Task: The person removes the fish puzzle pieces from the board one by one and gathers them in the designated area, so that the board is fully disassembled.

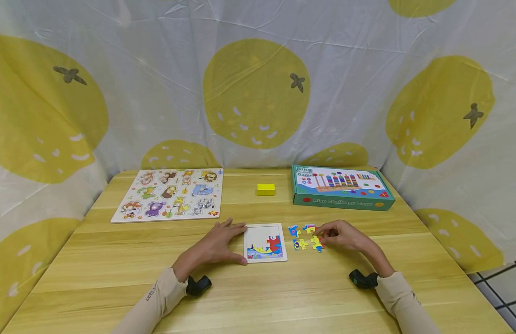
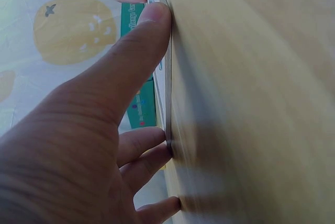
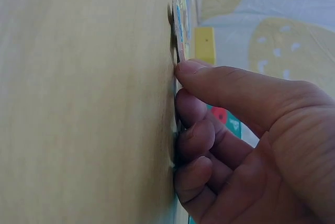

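Observation:
A small square puzzle board (image 1: 265, 231) with a pale frame lies flat, its lower part filled with red, yellow and blue picture pieces. My left hand (image 1: 218, 242) touches its left side, thumb at the near corner and fingers spread toward the far one. To the board's right, several loose jigsaw pieces (image 1: 302, 244) lie grouped on the table. My right hand (image 1: 343, 235) is at their right side, its thumb and index finger pinching the edge of a puzzle piece (image 3: 179, 30). In the right wrist view that piece tilts slightly off the table, and the other fingers are curled beneath.
An animal puzzle board (image 1: 170, 195) lies at the back left. A yellow block (image 1: 266, 189) sits at the back middle. The green Ring Challenge Game box (image 1: 343, 188) is at the back right. A patterned curtain (image 1: 258, 93) hangs behind the wooden table (image 1: 274, 297).

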Demonstrator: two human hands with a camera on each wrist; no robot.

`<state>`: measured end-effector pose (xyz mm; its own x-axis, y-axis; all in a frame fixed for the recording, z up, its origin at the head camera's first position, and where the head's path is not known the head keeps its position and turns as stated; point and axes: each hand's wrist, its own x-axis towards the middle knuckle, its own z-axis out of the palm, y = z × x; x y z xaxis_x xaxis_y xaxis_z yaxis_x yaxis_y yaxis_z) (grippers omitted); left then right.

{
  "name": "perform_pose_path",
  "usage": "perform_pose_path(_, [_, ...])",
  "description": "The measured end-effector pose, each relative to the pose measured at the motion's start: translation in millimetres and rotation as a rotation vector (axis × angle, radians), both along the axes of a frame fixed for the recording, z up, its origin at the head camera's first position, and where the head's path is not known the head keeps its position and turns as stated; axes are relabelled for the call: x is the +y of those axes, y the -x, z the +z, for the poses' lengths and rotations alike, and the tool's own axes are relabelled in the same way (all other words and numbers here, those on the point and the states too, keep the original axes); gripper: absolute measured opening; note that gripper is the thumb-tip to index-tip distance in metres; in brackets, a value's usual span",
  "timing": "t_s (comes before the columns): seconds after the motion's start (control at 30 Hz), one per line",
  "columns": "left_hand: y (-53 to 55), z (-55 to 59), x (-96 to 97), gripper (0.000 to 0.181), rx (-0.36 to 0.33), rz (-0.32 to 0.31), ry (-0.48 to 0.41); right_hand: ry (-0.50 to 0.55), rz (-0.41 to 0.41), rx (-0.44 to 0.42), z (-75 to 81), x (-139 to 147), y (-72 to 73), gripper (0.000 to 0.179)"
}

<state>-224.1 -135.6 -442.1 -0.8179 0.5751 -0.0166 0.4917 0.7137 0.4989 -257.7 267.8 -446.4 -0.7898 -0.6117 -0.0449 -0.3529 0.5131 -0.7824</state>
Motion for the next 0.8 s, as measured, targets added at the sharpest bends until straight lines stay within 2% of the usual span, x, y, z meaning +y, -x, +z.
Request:
perform_pose_path(0.2, [0.3,0.2,0.2,0.091,-0.001,-0.003,-0.004,-0.03,-0.009,0.002,-2.0,0.5,1.7,0.021])
perform_pose_path(0.8, [-0.4,0.2,0.4,0.092,0.007,-0.008,-0.017,-0.023,-0.029,-0.028,4.7,-0.7,-1.9,0.024])
